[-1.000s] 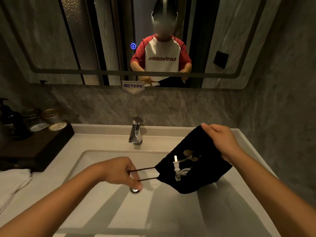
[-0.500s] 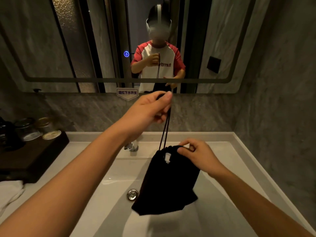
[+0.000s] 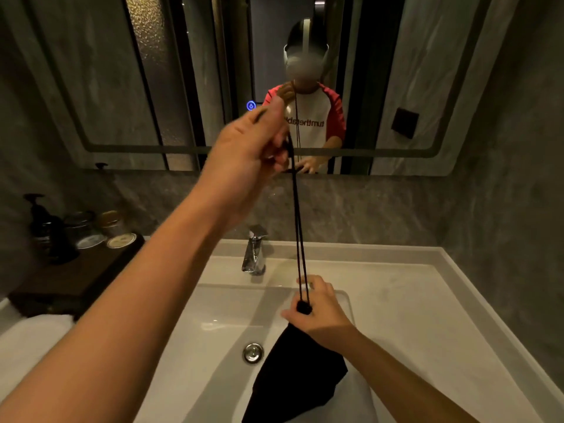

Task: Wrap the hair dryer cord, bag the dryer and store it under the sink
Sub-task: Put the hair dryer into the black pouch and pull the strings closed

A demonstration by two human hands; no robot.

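A black drawstring bag hangs over the sink basin, its mouth cinched tight. My right hand grips the gathered neck of the bag. My left hand is raised high in front of the mirror and pinches the two black drawstrings, which run taut down to the bag's neck. The hair dryer and its cord are hidden inside the bag.
A chrome faucet stands behind the basin, with the drain plug below. At the left a dark wooden tray holds a pump bottle and jars. A white towel lies at the left edge. The wall mirror reflects me.
My left hand has pulled the drawstrings from beside the bag to high above it. The bag's mouth has closed, hiding the white cord, and my right hand now grips the gathered neck.
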